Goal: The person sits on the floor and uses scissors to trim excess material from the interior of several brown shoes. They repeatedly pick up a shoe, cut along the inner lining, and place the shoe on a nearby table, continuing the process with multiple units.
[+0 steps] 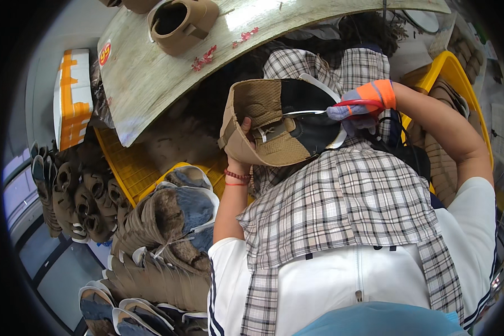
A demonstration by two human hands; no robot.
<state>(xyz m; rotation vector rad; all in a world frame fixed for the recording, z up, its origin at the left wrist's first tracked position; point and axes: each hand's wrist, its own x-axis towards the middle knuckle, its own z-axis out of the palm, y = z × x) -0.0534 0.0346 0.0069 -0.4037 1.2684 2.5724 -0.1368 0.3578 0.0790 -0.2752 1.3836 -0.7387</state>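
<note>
Desk [151, 84] curves its near edge over a shadowed gap beyond the plaid apron [319, 207]; yellow crates [120, 173] and stacked brown shoe uppers [157, 288] crowd both sides. Above the apron, the left hand [247, 131] grips a tan shoe upper [266, 103]; the gloved right hand [357, 112] grips red-handled scissors [308, 112] reaching inside it. A round red label [105, 54] marks the desk.

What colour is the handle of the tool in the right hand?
The handle is red, best seen in the head view.

Glare on tabletop [145, 84], shadow beneath, bent edges
</note>
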